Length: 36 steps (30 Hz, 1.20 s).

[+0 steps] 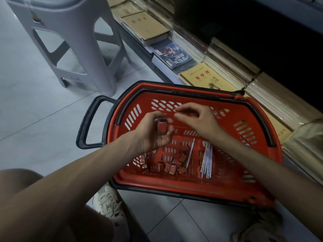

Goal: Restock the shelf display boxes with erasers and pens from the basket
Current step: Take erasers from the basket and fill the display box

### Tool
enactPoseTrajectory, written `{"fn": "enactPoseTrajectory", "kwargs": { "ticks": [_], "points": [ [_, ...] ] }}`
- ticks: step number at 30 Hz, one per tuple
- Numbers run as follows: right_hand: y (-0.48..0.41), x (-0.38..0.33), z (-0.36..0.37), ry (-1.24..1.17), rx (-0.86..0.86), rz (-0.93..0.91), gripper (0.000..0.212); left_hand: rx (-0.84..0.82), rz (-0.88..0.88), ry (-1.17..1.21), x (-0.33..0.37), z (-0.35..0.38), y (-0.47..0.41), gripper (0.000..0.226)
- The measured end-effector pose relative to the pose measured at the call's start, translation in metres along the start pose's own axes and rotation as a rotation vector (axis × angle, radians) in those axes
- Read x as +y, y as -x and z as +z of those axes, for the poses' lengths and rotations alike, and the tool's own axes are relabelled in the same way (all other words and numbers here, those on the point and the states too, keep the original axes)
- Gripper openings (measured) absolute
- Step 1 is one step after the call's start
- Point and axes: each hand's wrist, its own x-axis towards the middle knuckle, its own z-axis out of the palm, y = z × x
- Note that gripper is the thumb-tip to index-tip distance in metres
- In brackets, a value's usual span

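Here left hand (153, 131) grips eraser (162, 127); right hand (195, 119) curled.

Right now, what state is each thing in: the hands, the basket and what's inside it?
Left hand: grips a red eraser.
Right hand: fingers curled, grip unclear.
Basket: on the floor, carry handles folded down.
Loose erasers: scattered on the basket's bottom.
Pens: lying side by side in the basket, one apart.

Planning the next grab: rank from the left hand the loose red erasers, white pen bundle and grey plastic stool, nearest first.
1. Loose red erasers: in the red plastic basket, below the left hand.
2. White pen bundle: basket's right side.
3. Grey plastic stool: far left.
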Motion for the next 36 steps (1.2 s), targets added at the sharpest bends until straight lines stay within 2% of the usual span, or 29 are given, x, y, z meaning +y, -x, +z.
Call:
{"fn": "enactPoseTrajectory", "kwargs": {
  "ticks": [2, 5, 8, 12, 18, 21, 24, 27, 28, 32, 36],
  "points": [
    [-0.003, 0.043, -0.009, 0.158, -0.032, 0.133, 0.013, 0.061, -0.014, -0.005, -0.001, -0.004, 0.0, 0.019],
    [-0.003, 0.116, -0.004, 0.573, -0.376, 0.264, 0.022, 0.137, -0.028, -0.073, -0.005, -0.013, -0.004, 0.033],
    [-0.004, 0.159, 0.015, 0.873, -0.607, 0.21, 0.024, 0.167, -0.02, -0.12, -0.007, -0.019, -0.005, 0.039],
    [-0.012, 0.201, 0.034, 1.081, -0.683, 0.13, 0.023, 0.189, 0.002, -0.144, -0.008, -0.028, -0.009, 0.046],
    [-0.02, 0.205, 0.033, 1.083, -0.7, 0.118, 0.022, 0.134, -0.02, -0.086, -0.006, -0.027, -0.006, 0.039],
    [-0.018, 0.207, 0.026, 1.028, -0.676, 0.143, 0.014, 0.098, -0.055, -0.025, -0.007, -0.026, -0.005, 0.047],
    [-0.011, 0.212, 0.028, 0.964, -0.668, 0.166, 0.035, 0.076, -0.07, -0.009, -0.008, -0.025, -0.005, 0.053],
    [-0.004, 0.215, 0.033, 0.939, -0.689, 0.193, 0.071, 0.073, -0.067, -0.007, -0.011, -0.022, -0.006, 0.055],
    [-0.002, 0.217, 0.036, 0.93, -0.697, 0.208, 0.073, 0.077, -0.065, -0.01, -0.012, -0.022, -0.007, 0.055],
    [0.007, 0.217, 0.044, 1.027, -0.791, 0.097, 0.043, 0.085, -0.054, -0.024, -0.014, -0.02, -0.007, 0.055],
    [0.013, 0.216, 0.047, 1.146, -0.94, -0.115, 0.052, 0.076, -0.044, -0.04, -0.015, -0.022, -0.008, 0.054]
  ]
}}
